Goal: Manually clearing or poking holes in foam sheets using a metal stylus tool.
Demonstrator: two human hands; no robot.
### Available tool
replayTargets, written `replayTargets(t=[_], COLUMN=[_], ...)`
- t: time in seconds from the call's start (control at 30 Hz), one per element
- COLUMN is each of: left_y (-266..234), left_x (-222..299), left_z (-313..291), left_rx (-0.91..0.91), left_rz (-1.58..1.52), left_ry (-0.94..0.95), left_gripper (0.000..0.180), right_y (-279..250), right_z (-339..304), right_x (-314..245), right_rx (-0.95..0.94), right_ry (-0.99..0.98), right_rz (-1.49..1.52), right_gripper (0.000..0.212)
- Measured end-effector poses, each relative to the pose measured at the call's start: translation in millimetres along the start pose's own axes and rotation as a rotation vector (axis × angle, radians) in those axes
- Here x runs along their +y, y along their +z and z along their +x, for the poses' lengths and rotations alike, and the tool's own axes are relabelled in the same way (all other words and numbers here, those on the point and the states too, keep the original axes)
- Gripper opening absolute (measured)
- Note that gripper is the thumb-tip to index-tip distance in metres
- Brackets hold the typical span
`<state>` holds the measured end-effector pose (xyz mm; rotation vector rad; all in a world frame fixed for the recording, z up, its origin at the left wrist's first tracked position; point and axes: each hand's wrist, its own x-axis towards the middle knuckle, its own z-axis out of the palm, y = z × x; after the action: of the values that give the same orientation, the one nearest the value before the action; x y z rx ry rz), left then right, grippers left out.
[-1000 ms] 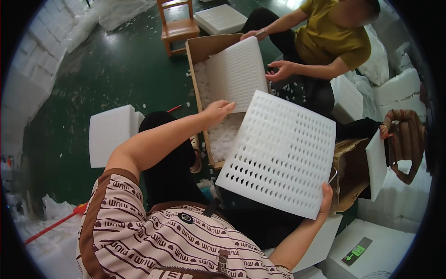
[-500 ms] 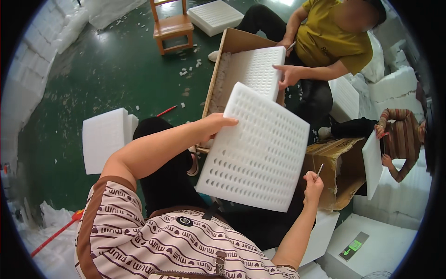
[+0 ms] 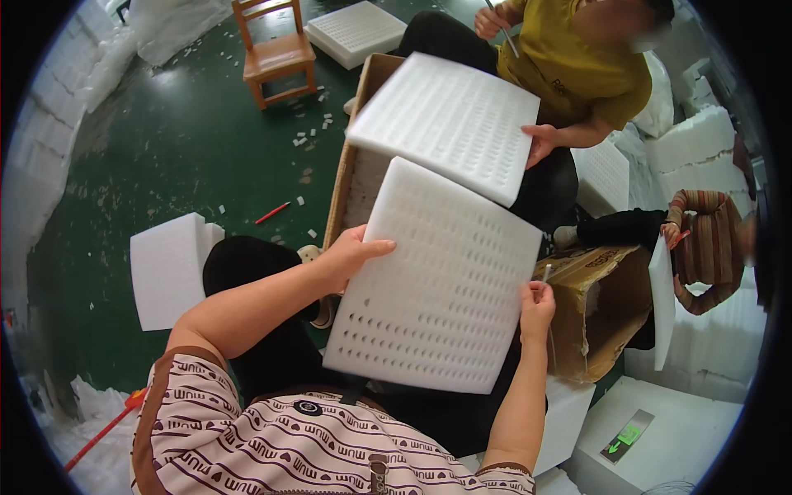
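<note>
A thick white foam sheet [image 3: 437, 280], punched with rows of round holes, is tilted up in front of me above my lap. My left hand [image 3: 348, 254] grips its left edge, thumb on the face and fingers behind. At the opposite edge, my right hand [image 3: 536, 307] is closed round a thin pale rod [image 3: 548, 271] that points upward. Whether its fingers also touch the foam I cannot tell. Just beyond, a co-worker's hand [image 3: 540, 142] holds another perforated foam sheet [image 3: 454, 115], while their other hand [image 3: 492, 21] holds up a rod.
A cardboard box [image 3: 345, 177] stands beneath the co-worker's sheet, another open box [image 3: 590, 322] to my right. Foam blocks [image 3: 169, 268] lie at left, near a red pen-like stick [image 3: 272, 213]. A wooden chair [image 3: 279, 58] stands far off. Farther right, another person [image 3: 709, 247] holds a white panel.
My right hand has moved up against the sheet's right edge, and the sheet has shifted slightly left. The co-worker's sheet has been raised above the box, and their rod hand lifted.
</note>
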<state>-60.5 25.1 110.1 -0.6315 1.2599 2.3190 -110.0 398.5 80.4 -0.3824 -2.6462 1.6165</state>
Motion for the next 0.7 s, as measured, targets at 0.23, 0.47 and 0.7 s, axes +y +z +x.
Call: replayTargets(t=[0.23, 0.47, 0.7], left_y=[-4, -14, -12], left_x=[6, 15, 4], left_z=[16, 31, 29], left_rx=[0.004, 0.157, 0.141], left_rz=[0.151, 0.151, 0.121], left_ry=[-0.165, -0.227, -0.215], left_gripper=[0.040, 0.043, 0.043], right_y=[0, 11, 11], right_z=[-21, -23, -22], right_x=[26, 11, 4], right_rx=[-0.203, -0.266, -0.255], right_ry=[0.133, 0.146, 0.191], right_rz=[-0.101, 0.082, -0.010], right_gripper=[0.020, 0.020, 0.016])
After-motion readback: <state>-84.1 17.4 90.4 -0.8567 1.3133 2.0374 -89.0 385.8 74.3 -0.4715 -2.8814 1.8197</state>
